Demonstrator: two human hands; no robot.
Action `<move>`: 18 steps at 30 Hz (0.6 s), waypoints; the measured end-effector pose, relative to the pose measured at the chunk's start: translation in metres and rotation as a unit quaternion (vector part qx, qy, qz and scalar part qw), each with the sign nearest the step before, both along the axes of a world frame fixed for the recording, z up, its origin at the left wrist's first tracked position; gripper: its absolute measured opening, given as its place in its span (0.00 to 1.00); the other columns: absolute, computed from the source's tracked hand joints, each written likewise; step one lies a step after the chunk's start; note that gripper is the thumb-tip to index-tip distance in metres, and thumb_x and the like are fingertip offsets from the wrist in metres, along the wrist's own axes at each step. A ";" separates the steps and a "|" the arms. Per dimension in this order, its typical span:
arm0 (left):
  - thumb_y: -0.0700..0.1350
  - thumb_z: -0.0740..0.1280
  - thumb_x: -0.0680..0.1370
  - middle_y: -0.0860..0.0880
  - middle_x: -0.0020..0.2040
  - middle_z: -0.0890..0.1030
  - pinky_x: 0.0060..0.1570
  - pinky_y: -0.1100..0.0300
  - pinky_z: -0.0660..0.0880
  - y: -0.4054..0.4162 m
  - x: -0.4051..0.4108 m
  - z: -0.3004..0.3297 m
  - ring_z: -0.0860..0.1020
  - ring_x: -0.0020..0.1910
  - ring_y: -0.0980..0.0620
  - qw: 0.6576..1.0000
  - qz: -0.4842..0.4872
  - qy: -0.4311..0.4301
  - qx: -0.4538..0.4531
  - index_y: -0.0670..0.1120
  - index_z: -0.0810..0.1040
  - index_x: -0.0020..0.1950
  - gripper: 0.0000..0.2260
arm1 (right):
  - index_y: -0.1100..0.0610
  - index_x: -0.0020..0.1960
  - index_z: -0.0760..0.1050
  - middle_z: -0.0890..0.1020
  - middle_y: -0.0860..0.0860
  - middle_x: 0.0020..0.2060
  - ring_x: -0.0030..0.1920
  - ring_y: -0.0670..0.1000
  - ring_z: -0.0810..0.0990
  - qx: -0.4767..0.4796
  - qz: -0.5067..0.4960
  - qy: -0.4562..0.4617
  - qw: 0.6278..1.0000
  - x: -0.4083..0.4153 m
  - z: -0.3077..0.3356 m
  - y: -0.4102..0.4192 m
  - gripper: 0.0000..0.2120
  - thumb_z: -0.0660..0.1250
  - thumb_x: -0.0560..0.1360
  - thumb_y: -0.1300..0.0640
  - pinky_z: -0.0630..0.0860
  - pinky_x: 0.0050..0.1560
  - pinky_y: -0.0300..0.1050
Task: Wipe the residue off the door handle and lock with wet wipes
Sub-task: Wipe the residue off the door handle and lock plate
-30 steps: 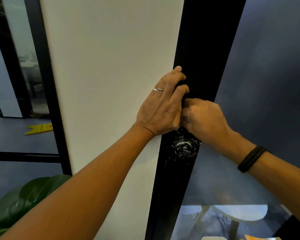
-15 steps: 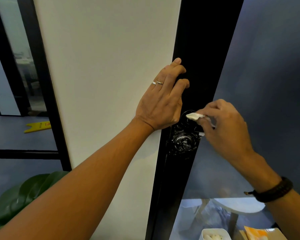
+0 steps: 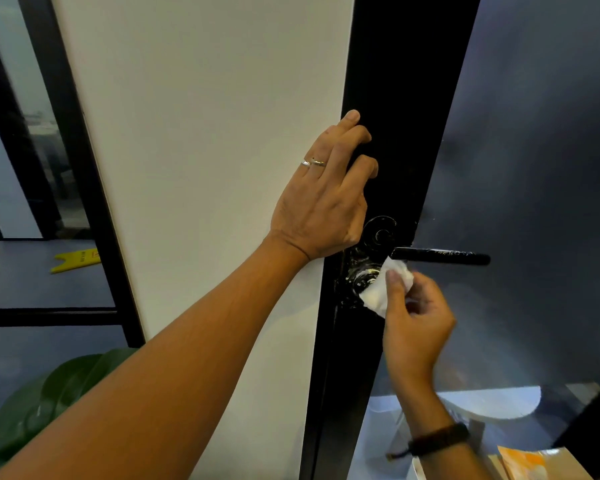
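Note:
A black lever door handle (image 3: 440, 256) sticks out to the right from the black door frame (image 3: 395, 98), flecked with pale residue. Its round rose (image 3: 378, 235) and the lock (image 3: 359, 277) below it carry white smears. My right hand (image 3: 414, 320) pinches a folded white wet wipe (image 3: 378, 294) and presses it against the lock, just under the handle's root. My left hand (image 3: 321, 202), with rings on one finger, rests flat on the frame's edge above the rose, fingers curved over the black edge.
A white wall panel (image 3: 205, 168) fills the left of the frame. Dark glass (image 3: 534, 168) lies to the right. Below are a white round table (image 3: 492, 403) and an orange packet (image 3: 520, 462). Green plant leaves (image 3: 42, 403) sit lower left; a yellow floor sign (image 3: 75, 259) lies beyond.
My right hand came off the handle, which is now uncovered, and moved down with the wipe onto the lock. My left hand stayed on the frame's edge.

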State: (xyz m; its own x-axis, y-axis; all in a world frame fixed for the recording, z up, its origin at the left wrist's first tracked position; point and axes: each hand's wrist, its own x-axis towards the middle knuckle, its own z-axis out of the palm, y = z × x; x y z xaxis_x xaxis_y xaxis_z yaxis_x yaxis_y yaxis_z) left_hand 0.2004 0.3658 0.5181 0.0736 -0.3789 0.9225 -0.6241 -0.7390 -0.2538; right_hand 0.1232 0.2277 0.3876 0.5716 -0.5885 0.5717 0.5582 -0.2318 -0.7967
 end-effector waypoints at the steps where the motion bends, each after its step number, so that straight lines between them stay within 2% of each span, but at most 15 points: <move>1: 0.39 0.66 0.75 0.34 0.69 0.77 0.77 0.40 0.69 0.000 0.000 0.000 0.68 0.79 0.32 1.000 0.000 0.000 0.001 0.39 0.81 0.57 0.12 | 0.49 0.47 0.81 0.83 0.47 0.39 0.38 0.44 0.81 0.042 -0.010 0.003 0.999 0.011 0.007 0.002 0.05 0.72 0.80 0.57 0.79 0.39 0.42; 3: 0.39 0.67 0.74 0.34 0.69 0.77 0.77 0.40 0.69 0.000 0.000 0.000 0.68 0.78 0.32 1.000 0.001 -0.003 0.000 0.39 0.81 0.56 0.12 | 0.53 0.47 0.82 0.82 0.46 0.38 0.39 0.45 0.80 0.097 -0.030 0.000 0.995 0.034 0.020 0.003 0.04 0.73 0.80 0.59 0.78 0.41 0.47; 4: 0.38 0.67 0.74 0.34 0.69 0.78 0.78 0.40 0.69 0.000 0.000 0.000 0.68 0.78 0.32 1.000 -0.001 -0.005 -0.001 0.39 0.81 0.56 0.11 | 0.56 0.50 0.84 0.84 0.45 0.42 0.42 0.44 0.81 0.115 -0.027 -0.010 0.993 0.042 0.026 0.004 0.01 0.73 0.79 0.60 0.80 0.45 0.45; 6: 0.38 0.67 0.74 0.34 0.68 0.78 0.77 0.40 0.69 -0.001 0.001 0.000 0.69 0.78 0.32 1.000 -0.003 -0.009 -0.002 0.39 0.81 0.56 0.11 | 0.60 0.58 0.85 0.87 0.46 0.48 0.49 0.42 0.84 0.140 -0.026 -0.045 0.989 0.052 0.033 0.007 0.08 0.74 0.79 0.60 0.79 0.52 0.36; 7: 0.38 0.67 0.74 0.33 0.68 0.78 0.77 0.39 0.70 -0.001 0.001 0.000 0.69 0.78 0.32 1.000 -0.005 -0.011 -0.002 0.39 0.81 0.55 0.11 | 0.60 0.59 0.84 0.87 0.45 0.48 0.49 0.41 0.85 0.141 -0.034 -0.060 0.988 0.054 0.033 0.008 0.09 0.74 0.79 0.60 0.78 0.53 0.35; 9: 0.38 0.67 0.74 0.33 0.68 0.78 0.77 0.40 0.70 -0.002 0.002 -0.001 0.69 0.78 0.32 1.000 -0.005 -0.013 -0.002 0.39 0.81 0.55 0.11 | 0.56 0.56 0.85 0.84 0.42 0.44 0.43 0.41 0.81 0.130 -0.045 -0.051 0.989 0.055 0.024 0.012 0.07 0.74 0.78 0.61 0.77 0.48 0.35; 10: 0.38 0.67 0.74 0.34 0.69 0.78 0.77 0.40 0.70 -0.002 0.003 -0.001 0.68 0.78 0.32 1.000 -0.004 -0.016 -0.004 0.39 0.82 0.56 0.11 | 0.52 0.51 0.83 0.82 0.44 0.40 0.40 0.43 0.78 0.121 -0.052 -0.033 0.991 0.056 0.015 0.013 0.04 0.75 0.78 0.59 0.76 0.44 0.39; 12: 0.38 0.68 0.74 0.34 0.69 0.78 0.78 0.41 0.69 -0.002 0.003 -0.001 0.68 0.78 0.33 1.000 -0.003 -0.018 -0.007 0.39 0.82 0.56 0.11 | 0.48 0.42 0.77 0.77 0.54 0.38 0.37 0.50 0.74 0.102 -0.072 0.003 0.992 0.056 0.005 0.022 0.09 0.76 0.77 0.50 0.74 0.39 0.47; 14: 0.38 0.68 0.74 0.34 0.69 0.78 0.78 0.41 0.69 -0.002 0.003 -0.001 0.68 0.78 0.33 1.000 -0.005 -0.015 -0.006 0.39 0.82 0.56 0.11 | 0.50 0.44 0.80 0.77 0.57 0.40 0.40 0.57 0.76 0.074 -0.091 0.022 0.993 0.059 0.001 0.029 0.10 0.76 0.75 0.45 0.77 0.41 0.53; 16: 0.39 0.68 0.74 0.34 0.69 0.78 0.78 0.41 0.69 -0.002 0.004 -0.001 0.68 0.78 0.33 1.000 -0.003 -0.012 -0.007 0.39 0.82 0.55 0.11 | 0.53 0.50 0.85 0.78 0.57 0.42 0.44 0.60 0.77 0.050 -0.095 0.039 0.993 0.060 0.005 0.038 0.09 0.77 0.74 0.49 0.78 0.45 0.57; 18: 0.39 0.69 0.74 0.34 0.69 0.78 0.78 0.41 0.69 -0.002 0.005 -0.001 0.68 0.78 0.33 1.000 -0.002 -0.011 -0.008 0.40 0.82 0.56 0.11 | 0.54 0.51 0.86 0.79 0.59 0.43 0.46 0.61 0.77 0.055 -0.104 0.047 0.992 0.062 0.007 0.041 0.09 0.78 0.74 0.51 0.78 0.46 0.56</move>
State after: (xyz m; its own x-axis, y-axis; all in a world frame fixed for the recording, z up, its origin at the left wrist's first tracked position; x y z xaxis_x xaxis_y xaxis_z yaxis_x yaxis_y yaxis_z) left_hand 0.2057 0.3641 0.5173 0.0514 -0.3650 0.9296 -0.6216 -0.7402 -0.2563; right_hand 0.1848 0.2685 0.3950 0.4781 -0.7556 0.4478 0.4295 -0.2436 -0.8696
